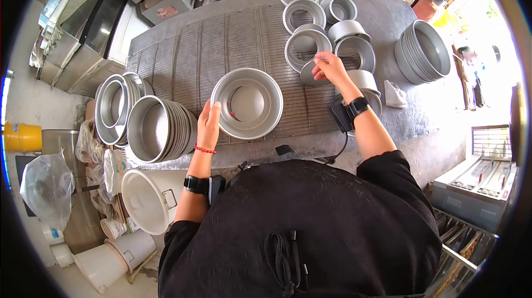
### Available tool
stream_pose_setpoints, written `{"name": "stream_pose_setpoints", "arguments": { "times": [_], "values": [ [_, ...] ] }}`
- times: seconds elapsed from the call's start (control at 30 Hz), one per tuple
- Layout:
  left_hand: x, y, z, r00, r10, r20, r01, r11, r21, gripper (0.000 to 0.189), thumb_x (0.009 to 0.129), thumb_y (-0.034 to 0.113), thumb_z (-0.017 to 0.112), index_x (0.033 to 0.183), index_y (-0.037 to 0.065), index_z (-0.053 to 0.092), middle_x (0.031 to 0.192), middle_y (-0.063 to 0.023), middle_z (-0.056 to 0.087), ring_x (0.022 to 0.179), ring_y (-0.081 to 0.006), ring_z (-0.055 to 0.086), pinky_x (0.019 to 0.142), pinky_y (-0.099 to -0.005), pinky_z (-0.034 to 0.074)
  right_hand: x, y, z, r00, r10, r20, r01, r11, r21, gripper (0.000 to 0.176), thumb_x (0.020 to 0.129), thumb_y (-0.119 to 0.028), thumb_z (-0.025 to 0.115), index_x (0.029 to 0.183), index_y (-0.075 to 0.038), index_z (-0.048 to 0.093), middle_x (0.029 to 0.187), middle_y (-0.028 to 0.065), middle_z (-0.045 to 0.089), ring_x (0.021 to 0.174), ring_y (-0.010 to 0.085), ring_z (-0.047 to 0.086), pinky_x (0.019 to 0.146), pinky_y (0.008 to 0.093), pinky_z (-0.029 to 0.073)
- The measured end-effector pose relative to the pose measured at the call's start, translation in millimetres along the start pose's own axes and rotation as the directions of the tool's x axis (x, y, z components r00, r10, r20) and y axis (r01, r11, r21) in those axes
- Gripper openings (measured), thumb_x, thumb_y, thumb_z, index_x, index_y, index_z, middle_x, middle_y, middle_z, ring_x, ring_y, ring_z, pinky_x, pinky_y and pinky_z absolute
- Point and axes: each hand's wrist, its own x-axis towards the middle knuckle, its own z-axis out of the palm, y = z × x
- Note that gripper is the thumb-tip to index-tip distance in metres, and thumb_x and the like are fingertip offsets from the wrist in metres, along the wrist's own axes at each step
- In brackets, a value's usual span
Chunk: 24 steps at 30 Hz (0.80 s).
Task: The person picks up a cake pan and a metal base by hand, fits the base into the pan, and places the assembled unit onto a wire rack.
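My left hand (pixel 209 123) grips the left rim of a round metal cake pan (pixel 221 84), thumb over the edge. Inside that pan sits a smaller round form, with a small red mark near its left side. My right hand (pixel 331 69) is closed, its fingers pinched at a flat round metal disc (pixel 310 74). The disc overlaps the near edge of an open metal ring (pixel 289 57). More rings and pans stand around it, among them a cake ring (pixel 370 59) just beyond my right hand. Part of the disc is hidden under my fingers.
Wire racks (pixel 205 43) cover much of the metal table (pixel 388 12). Nested pans (pixel 180 126) lie at the left, beside another pan stack (pixel 100 109). A large stack of pans (pixel 407 48) stands at the right. A white bucket (pixel 136 201) is below the table's left edge.
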Motion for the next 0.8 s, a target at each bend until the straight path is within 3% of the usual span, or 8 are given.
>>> {"name": "stream_pose_setpoints", "arguments": {
  "times": [0.1, 0.23, 0.33, 0.43, 0.53, 0.57, 0.7, 0.8],
  "values": [
    [-3.0, 6.3, 9.3, 0.995, 0.082, 0.054, -0.084, 0.995, 0.049, 0.043, 0.100, 0.023, 0.049, 0.135, -0.001, 0.051, 0.111, -0.0061, 0.064, 0.093, -0.0114, 0.061, 0.076, -0.0243, 0.047, -47.6, -42.3, 13.8, 0.977, -0.010, 0.211, 0.016, 1.000, -0.025, 0.037, 0.096, -0.034, 0.061, 0.118, -0.004, 0.060, 0.083, 0.0072, 0.068, 0.058, 0.0120, 0.064, 0.052, 0.0231, 0.047],
    [2.0, -0.8, 15.5, 0.986, 0.130, 0.104, -0.145, 0.978, 0.152, 0.046, 0.098, 0.023, 0.052, 0.138, 0.000, 0.050, 0.115, -0.0091, 0.064, 0.088, -0.0126, 0.064, 0.079, -0.0260, 0.049, -78.0, -58.4, 21.5, 0.950, -0.069, 0.305, 0.080, 0.997, -0.024, 0.037, 0.096, -0.038, 0.061, 0.115, -0.006, 0.064, 0.088, 0.0036, 0.067, 0.061, 0.0081, 0.061, 0.053, 0.0208, 0.044],
    [0.0, 9.5, 23.9, 0.979, 0.123, 0.165, -0.158, 0.963, 0.220, 0.048, 0.096, 0.022, 0.056, 0.138, 0.000, 0.049, 0.117, -0.0106, 0.064, 0.088, -0.0126, 0.064, 0.081, -0.0266, 0.049, -99.2, -79.4, 23.0, 0.933, -0.167, 0.319, 0.200, 0.977, -0.074, 0.043, 0.091, -0.037, 0.069, 0.115, -0.002, 0.064, 0.088, 0.0087, 0.067, 0.065, 0.0136, 0.064, 0.059, 0.0266, 0.049],
    [-3.0, 13.1, 39.5, 0.950, 0.164, 0.264, -0.215, 0.960, 0.178, 0.050, 0.094, 0.021, 0.060, 0.139, 0.002, 0.049, 0.115, -0.0104, 0.064, 0.090, -0.0128, 0.063, 0.081, -0.0260, 0.049, -117.0, -79.2, 29.1, 0.829, -0.445, 0.339, 0.522, 0.833, -0.184, 0.043, 0.088, -0.033, 0.072, 0.117, -0.002, 0.063, 0.091, 0.0114, 0.067, 0.077, 0.0184, 0.065, 0.070, 0.0320, 0.052],
    [-7.3, 23.0, 51.5, 0.928, 0.128, 0.351, -0.233, 0.933, 0.276, 0.053, 0.094, 0.027, 0.063, 0.139, 0.003, 0.048, 0.114, -0.0096, 0.065, 0.097, -0.0137, 0.064, 0.081, -0.0257, 0.049, -124.8, -80.2, 29.4, 0.800, -0.525, 0.290, 0.600, 0.708, -0.372, 0.029, 0.085, -0.020, 0.067, 0.110, -0.006, 0.068, 0.098, 0.0140, 0.069, 0.088, 0.0288, 0.066, 0.077, 0.0370, 0.052],
    [-8.6, 27.3, 55.2, 0.925, 0.073, 0.372, -0.175, 0.953, 0.247, 0.060, 0.094, 0.036, 0.066, 0.140, 0.004, 0.047, 0.123, -0.0126, 0.061, 0.112, -0.0198, 0.061, 0.089, -0.0307, 0.048, -122.2, -80.0, 26.4, 0.821, -0.512, 0.253, 0.569, 0.698, -0.435, 0.027, 0.085, -0.019, 0.065, 0.109, -0.008, 0.069, 0.098, 0.0133, 0.069, 0.088, 0.0296, 0.066, 0.078, 0.0378, 0.052],
    [0.4, 16.1, 51.1, 0.894, 0.231, 0.384, -0.413, 0.756, 0.508, 0.063, 0.092, 0.041, 0.065, 0.139, 0.002, 0.047, 0.143, -0.0185, 0.046, 0.131, -0.0329, 0.046, 0.107, -0.0401, 0.039, -102.8, -70.2, -2.5, 0.832, -0.541, 0.124, 0.475, 0.579, -0.663, 0.025, 0.085, -0.018, 0.060, 0.108, -0.016, 0.071, 0.101, 0.0094, 0.069, 0.089, 0.0308, 0.066, 0.080, 0.0412, 0.053],
    [15.9, -13.0, 28.6, 0.898, 0.344, 0.273, -0.431, 0.570, 0.700, 0.061, 0.089, 0.035, 0.069, 0.135, 0.001, 0.049, 0.140, -0.0192, 0.048, 0.129, -0.0352, 0.048, 0.105, -0.0405, 0.041, -84.7, -51.9, -19.9, 0.842, -0.526, 0.116, 0.429, 0.525, -0.735, 0.026, 0.086, -0.018, 0.058, 0.109, -0.015, 0.069, 0.101, 0.0099, 0.069, 0.091, 0.0307, 0.066, 0.081, 0.0420, 0.053]
  ]
}}
